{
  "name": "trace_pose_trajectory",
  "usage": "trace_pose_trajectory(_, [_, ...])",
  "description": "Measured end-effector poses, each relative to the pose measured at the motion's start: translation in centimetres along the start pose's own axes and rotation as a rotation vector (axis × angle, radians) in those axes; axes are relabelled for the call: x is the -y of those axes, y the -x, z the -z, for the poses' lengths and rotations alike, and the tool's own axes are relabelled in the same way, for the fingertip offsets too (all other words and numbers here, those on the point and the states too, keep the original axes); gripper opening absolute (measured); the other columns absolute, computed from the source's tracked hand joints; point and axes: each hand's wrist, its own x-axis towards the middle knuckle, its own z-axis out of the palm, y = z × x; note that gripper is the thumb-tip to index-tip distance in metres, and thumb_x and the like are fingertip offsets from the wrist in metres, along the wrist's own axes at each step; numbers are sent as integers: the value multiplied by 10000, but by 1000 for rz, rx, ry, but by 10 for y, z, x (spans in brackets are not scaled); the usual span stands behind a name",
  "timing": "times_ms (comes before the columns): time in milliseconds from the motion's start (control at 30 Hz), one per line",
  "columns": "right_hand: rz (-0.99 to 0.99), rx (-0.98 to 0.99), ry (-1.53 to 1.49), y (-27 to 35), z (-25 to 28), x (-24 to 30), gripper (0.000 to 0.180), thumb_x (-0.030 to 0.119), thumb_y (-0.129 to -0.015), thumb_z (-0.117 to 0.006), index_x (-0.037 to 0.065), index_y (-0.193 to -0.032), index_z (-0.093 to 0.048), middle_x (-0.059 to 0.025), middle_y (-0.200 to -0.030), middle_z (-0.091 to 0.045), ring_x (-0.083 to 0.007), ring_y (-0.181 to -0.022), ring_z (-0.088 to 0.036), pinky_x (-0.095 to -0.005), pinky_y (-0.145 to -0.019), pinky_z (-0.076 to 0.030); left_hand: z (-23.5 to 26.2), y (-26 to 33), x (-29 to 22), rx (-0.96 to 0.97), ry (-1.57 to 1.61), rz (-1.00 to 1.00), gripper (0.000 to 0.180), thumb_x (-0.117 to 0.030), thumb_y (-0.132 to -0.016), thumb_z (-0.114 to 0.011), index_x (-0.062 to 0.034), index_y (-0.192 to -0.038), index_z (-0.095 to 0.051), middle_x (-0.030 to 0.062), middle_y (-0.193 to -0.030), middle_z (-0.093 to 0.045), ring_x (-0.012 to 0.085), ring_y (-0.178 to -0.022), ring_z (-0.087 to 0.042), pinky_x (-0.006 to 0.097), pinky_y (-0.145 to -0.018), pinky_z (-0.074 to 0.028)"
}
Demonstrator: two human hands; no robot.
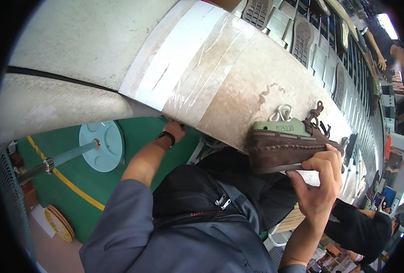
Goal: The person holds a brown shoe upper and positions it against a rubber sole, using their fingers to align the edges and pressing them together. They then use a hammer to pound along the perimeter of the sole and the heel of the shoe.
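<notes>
A dark brown leather shoe (279,150) lies on its side at the near edge of the worktable (238,91), a row of stitching along its upper. Inside it sits a pale green shoe last (281,128) with a white cord loop on top. Brown laces hang loose at the shoe's far right part. My right hand (322,175) grips the shoe by its sole side, thumb below and fingers on the edge. Over to the left, my left hand (175,130) is at the table's edge, a dark band on its wrist; its fingers are mostly hidden there.
Beyond the table runs a slatted conveyor (320,50) carrying several shoe soles (303,40). A light blue round base with a pole (102,145) stands on the green floor at left, near a yellow basket (58,223). Another person (365,230) works at the right.
</notes>
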Motion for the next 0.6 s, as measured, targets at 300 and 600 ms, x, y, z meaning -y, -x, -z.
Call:
trace_pose_trajectory(300, [36, -47, -1, 11, 3, -15, 380, 112, -673, -947, 67, -937, -677, -78, -894, -652, -327, -906, -646, -551, -1044, -501, 66, 101, -92, -96, 426, -164, 253, -198, -917, -753, -41, -1113, -717, 179, -1127, -760, 397, -992, -743, 495, -880, -586])
trace_pose_trajectory(600, [102, -4, -51, 12, 19, -26, 401, 46, -658, -920, 66, -985, -688, -85, -930, -655, -345, -918, -643, -512, -1019, -502, 304, 195, -264, -683, 382, -1166, 252, 31, -835, -778, -32, -1069, -711, 51, -785, -681, 232, -590, -631, 355, -554, -513])
